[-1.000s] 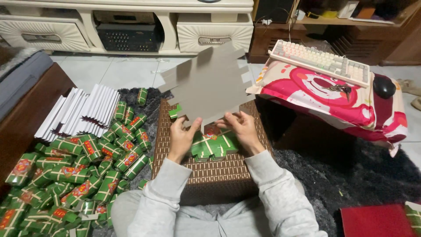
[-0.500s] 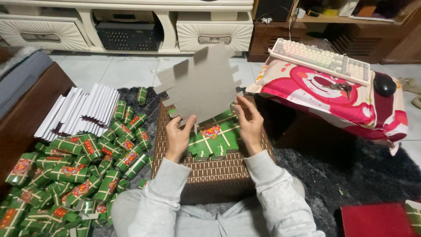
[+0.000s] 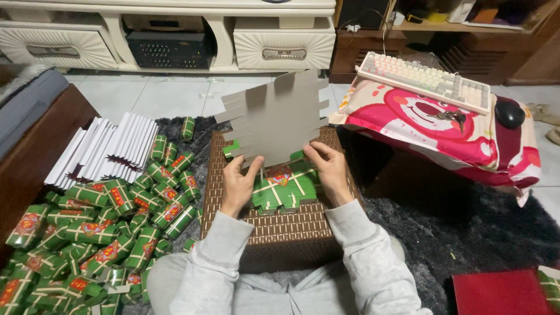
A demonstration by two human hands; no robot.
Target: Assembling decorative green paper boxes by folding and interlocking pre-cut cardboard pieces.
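A flat die-cut cardboard blank [image 3: 274, 119], grey on its back and green with red print on its folded-down front part [image 3: 284, 189], stands half upright over a brown woven stool [image 3: 280, 233]. My left hand [image 3: 238, 185] grips its lower left edge and my right hand [image 3: 326, 170] grips its lower right edge. Both hands fold the sheet along a crease, with thumbs pressed against the grey side.
A heap of several folded green and red boxes [image 3: 99, 227] lies on the dark rug at left. A stack of flat white blanks [image 3: 108, 149] lies behind it. A pink pillow [image 3: 443, 131] bearing a keyboard [image 3: 423, 79] and a mouse [image 3: 509, 112] sits at right. A red box [image 3: 499, 291] lies at bottom right.
The cardboard blank has been lifted higher and more upright, and its green lower part is folded toward me. Both hands moved up and slightly apart along its edges.
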